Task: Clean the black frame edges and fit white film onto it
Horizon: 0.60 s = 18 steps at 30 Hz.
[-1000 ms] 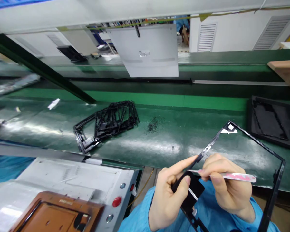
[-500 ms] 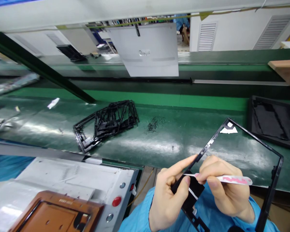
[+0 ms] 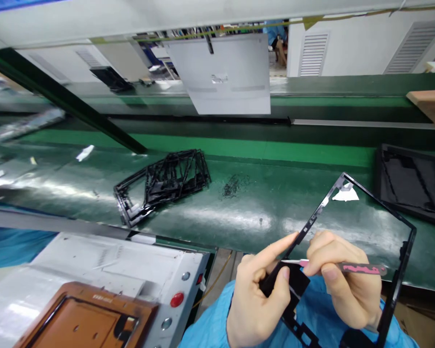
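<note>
My left hand [image 3: 259,292] pinches one side of a thin black rectangular frame [image 3: 375,199], its index finger stretched along the edge. The frame is held tilted above the front of the bench. Between the thumb and fingers of my right hand [image 3: 342,278] is a pair of tweezers [image 3: 362,268] with pink marks on the handle. Their tip reaches the frame's side close to my left thumb. A black flap-like piece [image 3: 297,281] hangs at the frame beside that thumb. What the tip grips, if anything, is too small to make out.
On the green bench [image 3: 210,222] lie a pile of similar black frames [image 3: 163,183] and a small heap of black scraps [image 3: 232,186]. A black tray-like part [image 3: 413,181] rests at the right. Front left stands a machine with a red button [image 3: 177,299] and a brown fixture [image 3: 90,319].
The frame has tilted slightly, its far right corner shifting left. My right hand and the tweezers have moved a little to the right, and the handle has turned. My left hand keeps its hold.
</note>
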{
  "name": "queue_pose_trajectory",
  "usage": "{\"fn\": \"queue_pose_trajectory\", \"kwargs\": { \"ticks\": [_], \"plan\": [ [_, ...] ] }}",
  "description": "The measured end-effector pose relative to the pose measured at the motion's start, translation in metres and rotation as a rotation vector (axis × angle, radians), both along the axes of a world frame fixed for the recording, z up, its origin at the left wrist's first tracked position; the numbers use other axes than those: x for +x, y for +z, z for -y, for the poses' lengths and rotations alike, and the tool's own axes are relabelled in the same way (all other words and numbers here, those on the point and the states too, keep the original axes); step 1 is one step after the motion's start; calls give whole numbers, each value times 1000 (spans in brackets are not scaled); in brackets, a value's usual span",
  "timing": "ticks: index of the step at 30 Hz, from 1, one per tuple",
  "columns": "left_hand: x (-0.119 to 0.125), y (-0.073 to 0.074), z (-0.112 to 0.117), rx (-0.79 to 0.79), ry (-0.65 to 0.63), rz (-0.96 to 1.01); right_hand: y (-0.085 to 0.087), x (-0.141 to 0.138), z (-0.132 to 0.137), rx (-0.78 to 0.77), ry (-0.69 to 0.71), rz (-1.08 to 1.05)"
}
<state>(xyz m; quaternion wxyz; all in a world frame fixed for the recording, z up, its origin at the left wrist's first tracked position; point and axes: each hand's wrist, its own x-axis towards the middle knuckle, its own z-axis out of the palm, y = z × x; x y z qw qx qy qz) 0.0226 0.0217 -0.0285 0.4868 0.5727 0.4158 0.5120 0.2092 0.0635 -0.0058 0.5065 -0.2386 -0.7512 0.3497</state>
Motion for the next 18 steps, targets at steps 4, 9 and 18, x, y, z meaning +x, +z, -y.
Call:
{"fn": "queue_pose_trajectory", "kwargs": {
  "ticks": [4,9,18],
  "plan": [
    [0,-2,3,-2,18,-21,-3,2,-1,-42,52,-9],
    [0,-5,4,-33,25,-44,-4,1,-4,-47,79,-16],
    [0,-4,1,-1,30,-43,-7,1,-5,-105,108,-64]
  ]
}}
